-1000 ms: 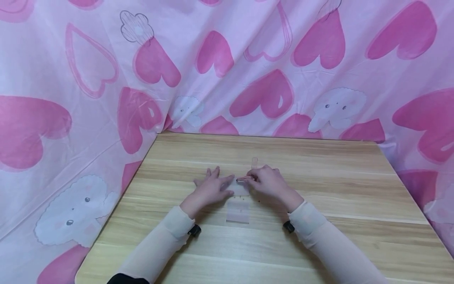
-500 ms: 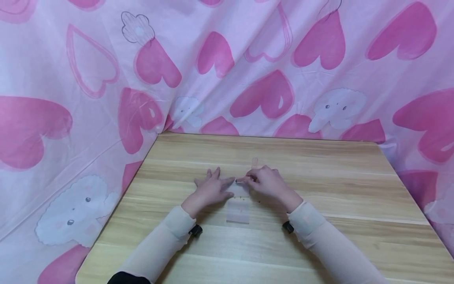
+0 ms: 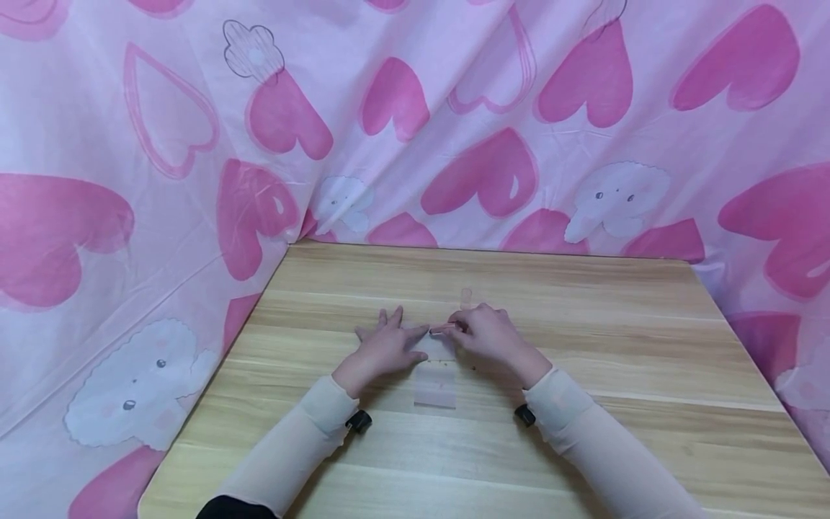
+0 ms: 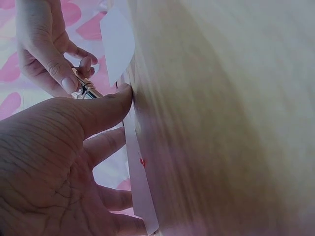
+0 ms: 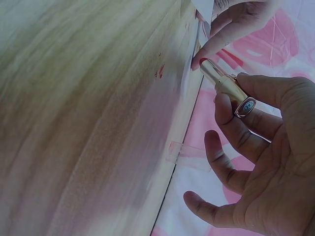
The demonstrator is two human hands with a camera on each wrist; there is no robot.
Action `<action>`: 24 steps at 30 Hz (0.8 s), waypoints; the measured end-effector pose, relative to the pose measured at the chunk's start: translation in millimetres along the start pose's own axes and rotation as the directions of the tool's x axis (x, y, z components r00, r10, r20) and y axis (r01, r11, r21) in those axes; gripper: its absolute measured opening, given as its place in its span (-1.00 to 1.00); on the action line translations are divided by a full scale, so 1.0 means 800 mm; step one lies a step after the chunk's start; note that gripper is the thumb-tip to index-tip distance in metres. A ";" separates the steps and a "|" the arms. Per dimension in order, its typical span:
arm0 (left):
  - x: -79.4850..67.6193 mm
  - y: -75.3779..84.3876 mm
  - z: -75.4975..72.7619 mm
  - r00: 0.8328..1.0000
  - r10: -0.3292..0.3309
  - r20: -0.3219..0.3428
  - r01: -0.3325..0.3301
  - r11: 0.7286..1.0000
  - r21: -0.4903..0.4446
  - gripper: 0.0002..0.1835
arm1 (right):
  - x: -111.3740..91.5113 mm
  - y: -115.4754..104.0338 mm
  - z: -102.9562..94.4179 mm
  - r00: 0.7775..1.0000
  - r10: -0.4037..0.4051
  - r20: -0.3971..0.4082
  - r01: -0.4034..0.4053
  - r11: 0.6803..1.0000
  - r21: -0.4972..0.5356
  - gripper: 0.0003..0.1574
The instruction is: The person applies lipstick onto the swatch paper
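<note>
Between the thumb and fingers of my right hand (image 3: 491, 333) is a lipstick (image 5: 227, 89), its gold base gripped and its red tip exposed. The tip points left and sits close to the index finger of my left hand (image 3: 382, 349). That hand rests with fingers spread at the left side of a pale folded paper (image 3: 435, 389) on the table. Red marks (image 5: 160, 71) show near the paper in the right wrist view, and a small red mark (image 4: 142, 162) lies on the paper in the left wrist view. Whether the tip touches the paper cannot be told.
A clear lipstick cap (image 3: 466, 297) lies on the wooden table (image 3: 616, 346) just beyond my right hand. Tiny dark specks (image 3: 473, 368) dot the area by the paper. A pink heart-print curtain (image 3: 480, 173) hangs behind and along the sides.
The lipstick tip has shifted slightly left, toward the left index finger, with the right hand moving a little. My left hand stays almost where it was.
</note>
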State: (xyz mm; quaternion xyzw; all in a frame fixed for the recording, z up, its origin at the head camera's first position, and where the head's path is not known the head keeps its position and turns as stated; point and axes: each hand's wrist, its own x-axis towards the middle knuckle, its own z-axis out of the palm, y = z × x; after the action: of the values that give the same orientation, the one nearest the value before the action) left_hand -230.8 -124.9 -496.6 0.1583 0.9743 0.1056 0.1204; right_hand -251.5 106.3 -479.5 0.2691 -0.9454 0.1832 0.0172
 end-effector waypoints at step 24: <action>0.002 -0.003 0.002 1.000 0.004 -0.009 -0.005 1.000 -0.011 -0.34 | 0.001 -0.005 -0.001 0.999 0.015 0.034 -0.015 1.000 0.004 -0.76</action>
State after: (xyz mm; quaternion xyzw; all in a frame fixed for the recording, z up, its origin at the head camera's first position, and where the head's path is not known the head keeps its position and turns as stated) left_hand -232.5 -126.0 -498.7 0.1594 0.9739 0.1118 0.1166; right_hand -249.8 103.0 -476.9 0.2650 -0.9471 0.1808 -0.0007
